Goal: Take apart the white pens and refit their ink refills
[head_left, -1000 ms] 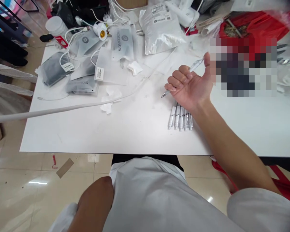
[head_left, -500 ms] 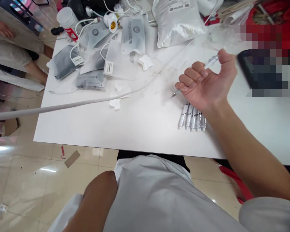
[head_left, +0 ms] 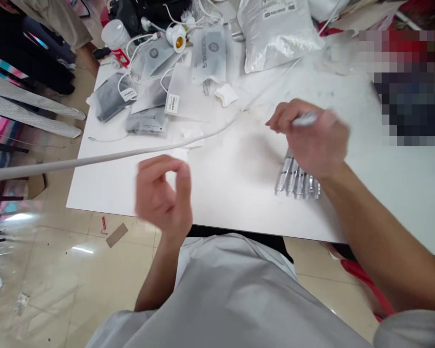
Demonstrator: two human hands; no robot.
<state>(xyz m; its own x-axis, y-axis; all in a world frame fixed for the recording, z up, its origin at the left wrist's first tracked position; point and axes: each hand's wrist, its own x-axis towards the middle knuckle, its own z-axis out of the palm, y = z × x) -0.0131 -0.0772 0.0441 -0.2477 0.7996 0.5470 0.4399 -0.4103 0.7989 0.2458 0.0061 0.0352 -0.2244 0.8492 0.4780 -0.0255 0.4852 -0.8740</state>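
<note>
My right hand (head_left: 315, 140) is closed around a clear pen (head_left: 305, 119), held above the table and blurred by motion; the pen's tip is hidden by my fingers. Below that hand, several clear pens (head_left: 297, 181) with silver parts lie side by side on the white table. My left hand (head_left: 163, 195) is raised over the table's front edge, its fingers curled and the thumb meeting the index finger in a loop. Nothing shows between them, though the hand is somewhat blurred.
A grey cable (head_left: 130, 153) stretches across the table (head_left: 232, 193). At the back are packaged pouches (head_left: 148, 121), a lamp socket (head_left: 176, 38), a white tub (head_left: 115, 36), a crumpled tissue (head_left: 226, 95) and a large plastic bag (head_left: 279, 36). People stand beyond the left edge.
My left hand has come up into view over the table edge. My right hand has turned over from palm up, still gripping the pen, and the view has shifted slightly.
</note>
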